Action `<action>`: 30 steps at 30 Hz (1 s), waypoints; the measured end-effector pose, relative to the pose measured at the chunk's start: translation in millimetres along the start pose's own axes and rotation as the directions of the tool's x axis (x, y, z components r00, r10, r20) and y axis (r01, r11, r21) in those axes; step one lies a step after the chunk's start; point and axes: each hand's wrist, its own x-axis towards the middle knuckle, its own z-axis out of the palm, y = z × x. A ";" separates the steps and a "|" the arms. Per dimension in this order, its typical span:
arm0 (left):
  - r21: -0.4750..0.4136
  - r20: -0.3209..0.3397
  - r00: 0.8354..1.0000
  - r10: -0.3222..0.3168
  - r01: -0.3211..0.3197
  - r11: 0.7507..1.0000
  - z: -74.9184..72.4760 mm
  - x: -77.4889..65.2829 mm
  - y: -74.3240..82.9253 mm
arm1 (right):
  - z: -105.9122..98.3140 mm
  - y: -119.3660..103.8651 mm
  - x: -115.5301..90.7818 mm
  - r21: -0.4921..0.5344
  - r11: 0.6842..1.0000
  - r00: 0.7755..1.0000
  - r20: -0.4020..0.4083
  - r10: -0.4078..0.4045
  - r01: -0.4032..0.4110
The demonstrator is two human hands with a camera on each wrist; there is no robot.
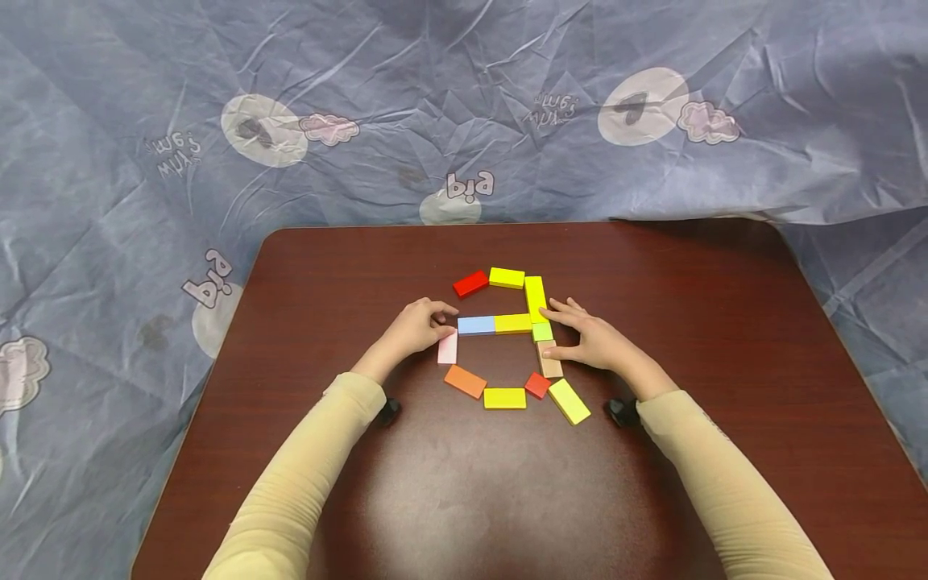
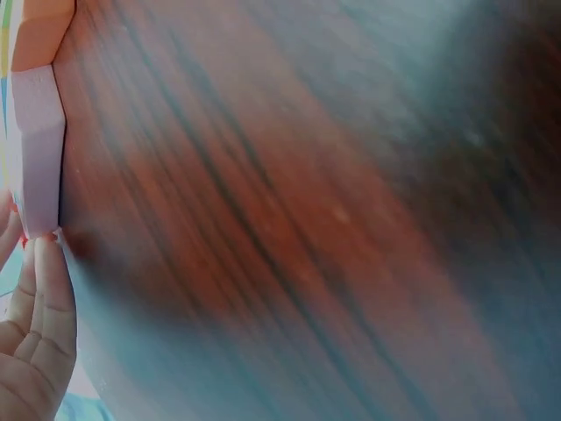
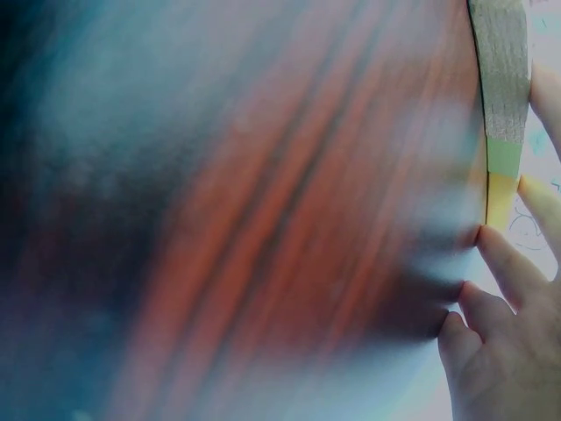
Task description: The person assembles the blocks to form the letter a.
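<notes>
My left hand (image 1: 420, 326) is beside the pink block (image 1: 448, 348). In the left wrist view, fairly straight fingers (image 2: 53, 281) touch the end of that block. My right hand (image 1: 593, 338) is spread along the right side of the layout. Its thumb is at the plain wooden block (image 1: 553, 366), and a fingertip touches the upright yellow block (image 1: 535, 296). A small light green block (image 1: 541, 332) sits between those two. A blue block (image 1: 476, 325) and a yellow block (image 1: 513, 324) form a row across the middle.
Above the row lie a red block (image 1: 471, 283) and a yellow block (image 1: 507, 278). Below it are an orange block (image 1: 466, 382), a yellow block (image 1: 504, 399), a small red block (image 1: 537, 385) and a slanted yellow block (image 1: 569, 402). Patterned grey cloth (image 1: 406, 113) hangs behind the brown table (image 1: 333, 274).
</notes>
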 end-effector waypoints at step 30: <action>-0.008 -0.148 0.986 -0.073 0.072 0.997 -9.4 30.3 7.7 | -0.9 0.2 -2.1 0.030 0.999 1.000 -0.004 -0.012 0.013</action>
